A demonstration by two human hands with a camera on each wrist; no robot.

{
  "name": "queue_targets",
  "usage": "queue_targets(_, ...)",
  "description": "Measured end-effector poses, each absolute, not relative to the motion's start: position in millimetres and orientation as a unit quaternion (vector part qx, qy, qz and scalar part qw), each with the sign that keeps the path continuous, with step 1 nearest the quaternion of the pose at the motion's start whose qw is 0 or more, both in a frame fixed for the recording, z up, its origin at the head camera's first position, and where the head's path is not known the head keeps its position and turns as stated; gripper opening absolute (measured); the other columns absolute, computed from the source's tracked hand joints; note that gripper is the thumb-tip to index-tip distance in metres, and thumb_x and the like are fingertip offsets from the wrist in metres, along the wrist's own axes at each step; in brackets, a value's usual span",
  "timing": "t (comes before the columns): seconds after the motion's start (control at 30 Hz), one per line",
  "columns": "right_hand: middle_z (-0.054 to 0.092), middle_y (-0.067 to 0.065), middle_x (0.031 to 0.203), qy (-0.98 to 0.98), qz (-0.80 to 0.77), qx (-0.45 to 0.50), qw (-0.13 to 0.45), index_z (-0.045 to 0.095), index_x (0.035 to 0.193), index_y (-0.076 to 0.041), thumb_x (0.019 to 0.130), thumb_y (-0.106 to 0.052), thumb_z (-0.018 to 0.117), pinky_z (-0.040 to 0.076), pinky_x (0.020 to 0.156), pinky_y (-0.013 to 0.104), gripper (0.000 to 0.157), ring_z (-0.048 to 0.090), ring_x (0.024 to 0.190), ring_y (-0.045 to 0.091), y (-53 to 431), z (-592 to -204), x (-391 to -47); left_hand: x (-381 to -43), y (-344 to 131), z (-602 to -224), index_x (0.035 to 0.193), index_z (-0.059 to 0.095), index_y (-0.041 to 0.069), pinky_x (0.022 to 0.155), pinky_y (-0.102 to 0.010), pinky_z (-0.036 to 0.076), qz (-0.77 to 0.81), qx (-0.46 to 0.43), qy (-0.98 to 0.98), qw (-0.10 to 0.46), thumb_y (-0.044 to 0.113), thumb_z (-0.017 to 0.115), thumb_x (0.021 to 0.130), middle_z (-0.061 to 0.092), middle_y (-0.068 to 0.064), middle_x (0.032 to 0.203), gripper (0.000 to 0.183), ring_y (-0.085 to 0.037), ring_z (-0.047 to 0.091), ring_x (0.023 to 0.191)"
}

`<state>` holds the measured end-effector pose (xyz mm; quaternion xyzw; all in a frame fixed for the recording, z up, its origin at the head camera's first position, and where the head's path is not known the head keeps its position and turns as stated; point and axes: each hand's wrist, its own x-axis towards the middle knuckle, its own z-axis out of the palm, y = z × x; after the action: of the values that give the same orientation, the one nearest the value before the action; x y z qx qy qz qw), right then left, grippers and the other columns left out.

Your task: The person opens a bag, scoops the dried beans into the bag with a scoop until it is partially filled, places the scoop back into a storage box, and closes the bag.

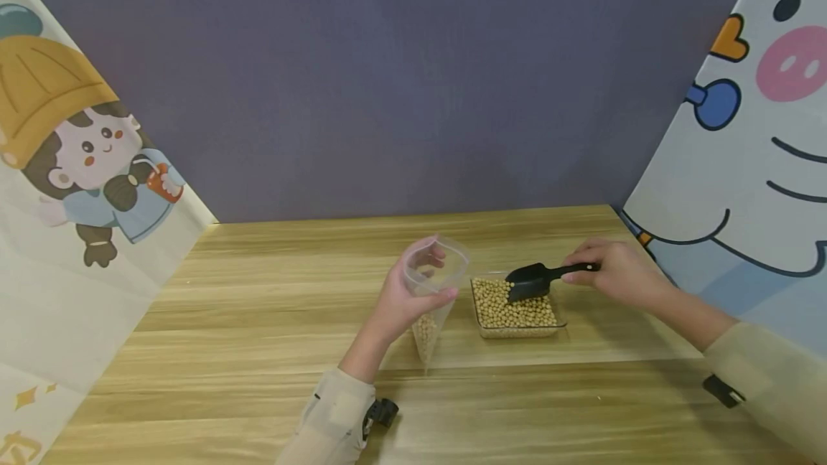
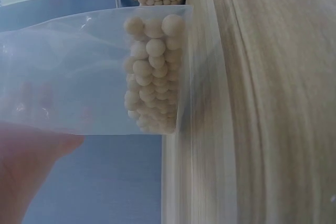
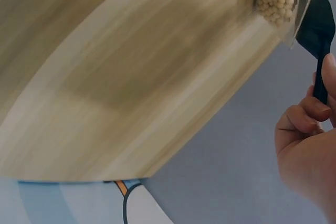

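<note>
Tan beans (image 1: 500, 309) in clear bag (image 1: 441, 316) and dish (image 1: 520, 328)

Head view: the left hand's grip (image 1: 403, 294) curls round the bag, its mouth open, beans at the bottom; the dish on the counter (image 1: 271, 321) beside it is mostly filled. The right hand's grip (image 1: 610, 271) is closed round the handle of a black scoop (image 1: 531, 282), blade over the dish. Left wrist view alone shows the bag's bean heap whole. Right wrist view adds curled fingers (image 3: 300, 120) near the handle's end.
</note>
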<state>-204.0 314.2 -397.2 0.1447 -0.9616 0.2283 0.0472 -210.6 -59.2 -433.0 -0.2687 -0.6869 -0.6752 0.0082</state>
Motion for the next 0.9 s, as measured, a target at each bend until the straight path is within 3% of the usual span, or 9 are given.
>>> queue_targets(0.3, 0.078, 0.009, 0.109, -0.948, 0.282, 0.144, 0.031, 0.083, 0.114, -0.007, 0.093, -0.026, 0.083, 0.05, 0.065, 0.023, 0.028, 0.063, 0.084, 0.008, 304.7, -411.1, -212.4, -210.8, -60.9, -433.5, 0.156, 0.047, 0.01, 0.121, -0.065, 0.043, -0.675, -0.273, -0.686, 0.01, 0.018, 0.091, 0.082, 0.058, -0.023, 0.14, 0.087, -0.044, 0.055, 0.134)
queue_targets(0.57, 0.077, 0.011, 0.114, -0.945, 0.297, 0.136, 0.019, 0.082, 0.117, -0.008, 0.094, -0.028, 0.082, 0.058, 0.075, 0.029, 0.031, 0.072, 0.101, 0.027, 296.2, -421.1, -215.5, -209.2, -60.5, -429.9, 0.157, 0.046, 0.01, 0.121, -0.065, 0.043, -0.678, -0.271, -0.684, 0.009, 0.01, 0.088, 0.082, 0.059, -0.023, 0.14, 0.086, -0.046, 0.054, 0.135)
queue_targets(0.9, 0.078, 0.009, 0.111, -0.932, 0.333, 0.14, 0.008, 0.082, 0.117, -0.009, 0.094, -0.03, 0.082, 0.051, 0.067, 0.024, 0.031, 0.064, 0.087, 0.009, 288.8, -438.6, -216.7, -208.7, -60.6, -429.7, 0.157, 0.046, 0.011, 0.122, -0.066, 0.042, -0.676, -0.27, -0.686, 0.007, 0.01, 0.087, 0.082, 0.058, -0.023, 0.141, 0.086, -0.044, 0.054, 0.136)
